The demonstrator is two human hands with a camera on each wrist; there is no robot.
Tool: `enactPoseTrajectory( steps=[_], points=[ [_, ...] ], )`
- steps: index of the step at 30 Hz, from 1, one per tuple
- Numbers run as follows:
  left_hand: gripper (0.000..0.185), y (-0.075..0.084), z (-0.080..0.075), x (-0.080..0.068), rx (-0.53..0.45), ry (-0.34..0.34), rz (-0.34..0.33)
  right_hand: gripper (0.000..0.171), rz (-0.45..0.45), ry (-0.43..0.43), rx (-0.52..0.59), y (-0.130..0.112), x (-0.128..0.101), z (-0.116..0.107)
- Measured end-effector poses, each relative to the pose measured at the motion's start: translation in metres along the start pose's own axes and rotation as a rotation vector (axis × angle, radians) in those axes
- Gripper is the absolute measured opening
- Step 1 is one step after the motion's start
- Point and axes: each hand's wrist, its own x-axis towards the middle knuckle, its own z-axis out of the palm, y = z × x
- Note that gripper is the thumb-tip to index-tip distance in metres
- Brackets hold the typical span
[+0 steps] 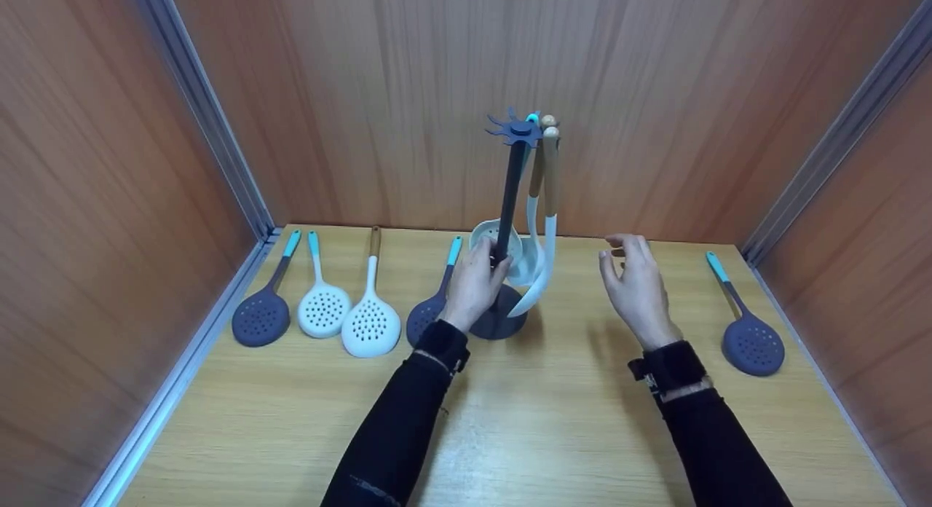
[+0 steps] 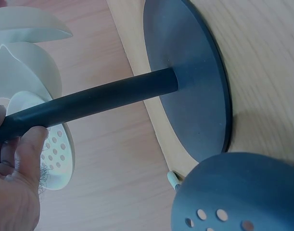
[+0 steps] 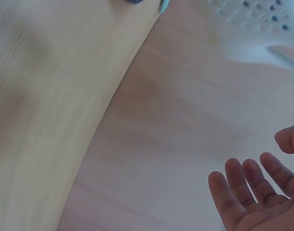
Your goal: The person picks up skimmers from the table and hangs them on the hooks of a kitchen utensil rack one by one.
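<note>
My left hand point(image 1: 473, 285) grips the black pole point(image 1: 512, 194) of a utensil stand, low on its length, fingers and thumb curled round it. The stand's round base point(image 2: 195, 91) rests on the table. From the spiky hook ring point(image 1: 518, 130) at the top hang several utensils: a white-headed one with a wooden handle point(image 1: 551, 175), a pale ladle point(image 1: 528, 266) and a pale perforated spoon point(image 2: 57, 159). To the right of the stand, my right hand point(image 1: 641, 292) is held above the table, fingers relaxed and thumb apart, nothing in it.
Left of the stand lie a dark skimmer point(image 1: 261, 317), a pale skimmer point(image 1: 324, 310) and a white, wooden-handled skimmer point(image 1: 371, 328). Another dark skimmer point(image 1: 424, 319) is partly behind my left hand. A dark skimmer point(image 1: 753, 345) lies far right. Wooden panels point(image 1: 364, 106) enclose the table point(image 1: 553, 427).
</note>
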Motion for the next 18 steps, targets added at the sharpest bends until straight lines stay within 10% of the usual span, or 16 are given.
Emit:
enactPoseTrajectory(
  steps=[18],
  points=[
    [0.024, 0.000, 0.000, 0.000, 0.017, 0.014, 0.025, 0.036, 0.091, -0.019, -0.118, 0.045, 0.005, -0.013]
  ],
)
